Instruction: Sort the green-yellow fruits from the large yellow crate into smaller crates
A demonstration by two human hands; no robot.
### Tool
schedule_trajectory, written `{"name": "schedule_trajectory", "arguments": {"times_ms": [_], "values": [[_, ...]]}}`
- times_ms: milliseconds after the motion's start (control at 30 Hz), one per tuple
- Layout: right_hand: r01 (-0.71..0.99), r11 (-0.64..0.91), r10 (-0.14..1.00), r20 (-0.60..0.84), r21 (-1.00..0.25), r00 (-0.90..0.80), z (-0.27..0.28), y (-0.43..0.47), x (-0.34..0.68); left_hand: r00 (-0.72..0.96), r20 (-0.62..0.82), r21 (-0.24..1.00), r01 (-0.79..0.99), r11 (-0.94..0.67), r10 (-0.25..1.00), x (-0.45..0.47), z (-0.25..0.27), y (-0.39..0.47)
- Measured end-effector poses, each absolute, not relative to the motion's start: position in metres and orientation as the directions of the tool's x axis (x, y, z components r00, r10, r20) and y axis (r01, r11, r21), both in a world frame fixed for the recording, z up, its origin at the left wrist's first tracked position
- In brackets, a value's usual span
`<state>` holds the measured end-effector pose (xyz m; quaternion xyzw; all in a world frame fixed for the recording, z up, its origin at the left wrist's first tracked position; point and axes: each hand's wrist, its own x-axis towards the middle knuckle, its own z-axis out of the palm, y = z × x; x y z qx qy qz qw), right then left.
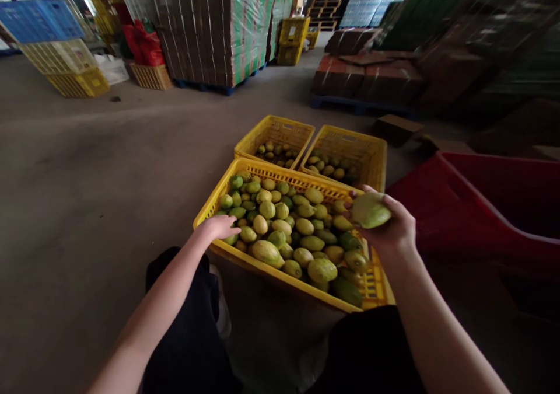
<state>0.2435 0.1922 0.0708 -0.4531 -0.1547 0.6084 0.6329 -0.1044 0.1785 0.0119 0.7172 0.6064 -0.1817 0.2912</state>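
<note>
Warehouse [109, 166] holds three fruit crates [284, 175] — right hand [397, 229], one fruit [371, 211].

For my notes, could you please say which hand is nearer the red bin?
Right: the right hand is beside the red bin; the left hand is farther, at the left end of the nearest yellow crate.

blue crate [41, 21] stacked on pale crate [59, 56] | red bag [143, 44], probably (blurred), set in slatted basket [151, 77] | wooden pallets [326, 2] piled behind

A head-worn camera looks forward and down past dark-clothed knees [186, 324], close above the nearest yellow rectangular plastic crate [280, 274], a tall brown box stack [192, 32] farther off.
</note>
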Motion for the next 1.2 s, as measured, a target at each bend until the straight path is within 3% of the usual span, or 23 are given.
{"name": "schedule_trajectory", "arguments": {"times_ms": [133,300,467,600,800,1000,1200], "values": [[-0.793,-0.198,0.764,-0.597,-0.577,0.244,0.045,0.2,0.258,0.245,-0.656,0.232,0.966,-0.118,0.714,-0.096,-0.014,0.183],[-0.777,-0.241,0.837,-0.53,-0.581,0.138,0.018,0.199,0.268,0.232,-0.549,0.277,0.957,-0.087,0.803,-0.083,-0.045,0.21],[-0.907,-0.118,0.8,-0.58,-0.404,0.154,0.033,0.184,0.268,0.02,-0.415,0.137,0.99,0.041,0.91,-0.074,-0.076,0.241],[-0.925,-0.099,0.794,-0.589,-0.367,0.149,0.038,0.175,0.277,-0.057,-0.334,0.055,0.995,0.08,0.941,-0.072,-0.091,0.253],[-0.93,-0.085,0.807,-0.573,-0.357,0.146,0.034,0.174,0.287,-0.081,-0.366,0.074,0.991,0.115,0.927,-0.07,-0.104,0.259],[-0.911,-0.111,0.846,-0.519,-0.397,0.124,0.052,0.176,0.269,-0.165,-0.29,0.236,0.942,0.237,0.943,-0.064,-0.097,0.25],[-0.86,-0.192,0.911,-0.411,-0.473,0.022,0.07,0.166,0.253,-0.129,-0.213,0.581,0.78,0.231,0.969,-0.064,-0.068,0.238]]}}
